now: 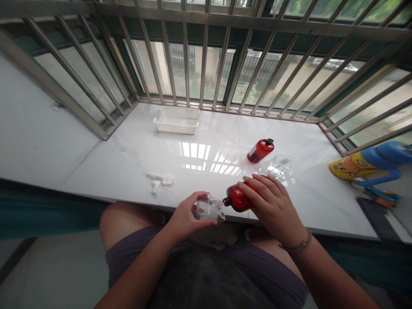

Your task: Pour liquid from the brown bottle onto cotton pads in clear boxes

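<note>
My left hand [190, 216] is wrapped round a small clear container [210, 209], held just over my lap at the ledge's front edge. Lying on its side in my right hand [273, 206] is a red bottle [237, 198] with a black neck. Its uncapped mouth points left, right at the rim of the clear container; I cannot tell whether liquid is flowing. Farther back stands a second red bottle [261, 150] with a black cap and a pale label. Beside it, a clear plastic piece [279, 166] rests on the ledge.
A white perforated basket [177, 121] sits at the back of the white ledge [122, 159]. Crumpled tissue [162, 179] lies at the front left. On the right are a yellow and blue water bottle [363, 161] and a dark phone-like slab [375, 216]. Metal bars [206, 64] enclose the ledge.
</note>
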### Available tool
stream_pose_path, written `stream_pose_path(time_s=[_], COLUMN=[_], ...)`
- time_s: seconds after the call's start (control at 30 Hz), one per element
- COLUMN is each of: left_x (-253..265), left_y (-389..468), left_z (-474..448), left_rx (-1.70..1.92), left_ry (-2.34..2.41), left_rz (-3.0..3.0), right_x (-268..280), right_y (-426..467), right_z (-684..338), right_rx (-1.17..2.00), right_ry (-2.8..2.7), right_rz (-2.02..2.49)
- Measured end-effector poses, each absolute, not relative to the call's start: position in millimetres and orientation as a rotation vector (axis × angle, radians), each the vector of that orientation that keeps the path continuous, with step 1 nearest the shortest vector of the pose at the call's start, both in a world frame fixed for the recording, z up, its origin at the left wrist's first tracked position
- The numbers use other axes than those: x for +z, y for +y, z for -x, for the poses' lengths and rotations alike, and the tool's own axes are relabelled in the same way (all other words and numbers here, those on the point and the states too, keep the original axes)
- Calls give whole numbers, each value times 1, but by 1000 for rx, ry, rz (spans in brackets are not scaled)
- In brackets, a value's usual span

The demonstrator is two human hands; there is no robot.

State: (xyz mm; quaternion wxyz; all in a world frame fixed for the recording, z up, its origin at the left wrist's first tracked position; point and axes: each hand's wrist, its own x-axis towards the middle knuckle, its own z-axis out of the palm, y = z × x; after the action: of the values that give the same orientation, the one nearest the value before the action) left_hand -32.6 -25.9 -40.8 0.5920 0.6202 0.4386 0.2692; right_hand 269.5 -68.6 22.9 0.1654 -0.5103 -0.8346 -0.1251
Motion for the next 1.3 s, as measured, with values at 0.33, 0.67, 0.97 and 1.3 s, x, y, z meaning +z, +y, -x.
stream_pose_path(time_s=[0.33,0.67,0.97,1.3], left_x=[-42,-40,-40,-39], left_y=[-26,-26,-27,-26], left_z=[33,32,31,31], left_rx=[608,615,610,601], left_ry=[1024,1027,1034,1040], left_rz=[-1430,-1420,-1407,-1401], right_x=[23,25,24,25], right_y=[-68,-69,-69,-69], right_z=[-269,-269,-269,-268], right_rx=[-365,-361,-367,-375], right_ry=[-2386,-2391,-2392,-2383], right_rz=[1460,1464,1466,1466])
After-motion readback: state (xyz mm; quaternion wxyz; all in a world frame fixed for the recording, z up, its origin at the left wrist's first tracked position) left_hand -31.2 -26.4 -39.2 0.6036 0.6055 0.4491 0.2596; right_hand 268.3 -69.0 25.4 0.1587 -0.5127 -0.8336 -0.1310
